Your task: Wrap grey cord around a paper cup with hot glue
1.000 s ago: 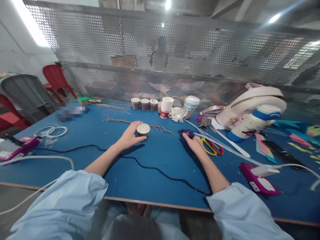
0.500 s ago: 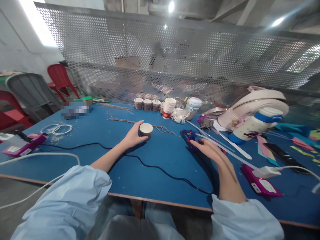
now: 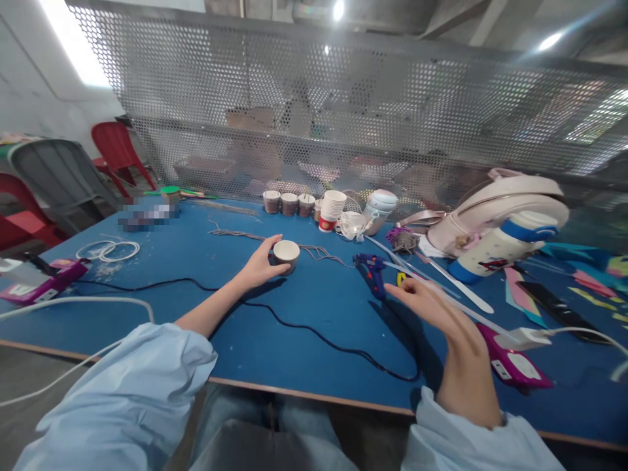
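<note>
My left hand [image 3: 258,265] curls around a small brown paper cup [image 3: 286,254] that stands upright on the blue table [image 3: 206,248]. A blue glue gun [image 3: 373,271] lies to the right of the cup, its black cord [image 3: 314,337] trailing across the table toward me. My right hand [image 3: 432,311] hovers above the table near the glue gun, fingers stretched out and holding nothing. Yellow and red scissors [image 3: 401,279] peek out just behind that hand.
A row of brown cups [image 3: 288,203] and a stack of white cups [image 3: 330,209] stand at the back by the perforated metal screen [image 3: 343,111]. A pink bag [image 3: 495,203], a white-and-blue bottle [image 3: 500,248], purple glue guns [image 3: 510,363] [image 3: 39,281], white rings [image 3: 108,250] and colored paper strips [image 3: 583,268] lie around.
My right hand let go of the blue glue gun, lifted and drew back toward me with fingers extended. The left hand stayed on the cup.
</note>
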### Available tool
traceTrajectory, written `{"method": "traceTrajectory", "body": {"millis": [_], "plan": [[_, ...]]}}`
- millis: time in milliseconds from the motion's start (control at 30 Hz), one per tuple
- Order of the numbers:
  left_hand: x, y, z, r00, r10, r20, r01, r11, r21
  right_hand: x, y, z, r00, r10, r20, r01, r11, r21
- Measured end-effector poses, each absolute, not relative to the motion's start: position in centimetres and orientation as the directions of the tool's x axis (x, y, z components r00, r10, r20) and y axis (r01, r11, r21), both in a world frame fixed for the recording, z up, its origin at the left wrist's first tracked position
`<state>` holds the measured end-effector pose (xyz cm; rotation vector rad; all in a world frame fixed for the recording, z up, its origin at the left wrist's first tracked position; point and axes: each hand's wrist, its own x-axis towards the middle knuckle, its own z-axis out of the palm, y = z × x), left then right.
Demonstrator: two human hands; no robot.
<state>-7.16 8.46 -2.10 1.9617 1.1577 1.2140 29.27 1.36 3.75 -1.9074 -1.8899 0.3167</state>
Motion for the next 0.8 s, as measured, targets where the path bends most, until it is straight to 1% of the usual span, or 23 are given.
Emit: {"method": "traceTrajectory", "body": {"millis": [167,233,333,433,600,667,800], "plan": [[-7.0,8.4,-2.0,0.155,0.899,0.409,0.343,-0.437,0.831,25.7,-0.1,3.9,-0.193,0.981,-0.009,0.861,0.165,-0.482],[-7.0,8.3,-1.8,0.125,0.908,0.400,0.324,-0.419,0.848,24.3,-0.6,3.8,-0.272,0.962,-0.039,0.831,0.214,-0.514],[-6.8,7.9,-1.4,0.092,0.921,0.378,0.292,-0.388,0.874,22.8,-1.0,3.7,-0.344,0.938,-0.036,0.770,0.259,-0.583],[-6.6,7.4,-0.8,0.086,0.931,0.354,0.266,-0.364,0.893,21.8,-0.9,3.6,-0.358,0.933,0.011,0.691,0.273,-0.669],[-6.0,6.6,-0.2,0.107,0.935,0.339,0.241,-0.355,0.903,19.6,0.8,3.1,-0.286,0.951,0.114,0.543,0.259,-0.799],[-5.8,6.4,-0.3,0.111,0.926,0.360,0.242,-0.377,0.894,18.4,2.0,2.5,-0.297,0.944,0.144,0.480,0.278,-0.832],[-5.2,6.1,-0.9,0.137,0.889,0.436,0.272,-0.457,0.847,16.2,4.8,1.2,-0.293,0.938,0.183,0.406,0.296,-0.865]]}}
